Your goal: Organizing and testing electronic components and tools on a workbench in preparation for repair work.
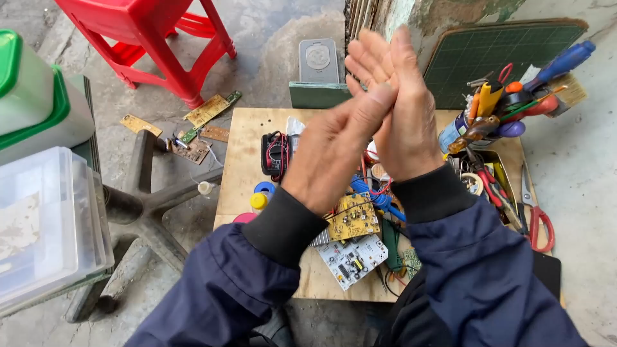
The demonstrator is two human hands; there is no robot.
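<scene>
A: Looking down from the head cam, left hand (331, 151) and right hand (402, 106) are pressed palm to palm, fingers straight, holding nothing.

B: Yep. Nearest thing below them is a yellow circuit board (353, 222) on the wooden board (241, 164), touching a white one (352, 260).
</scene>
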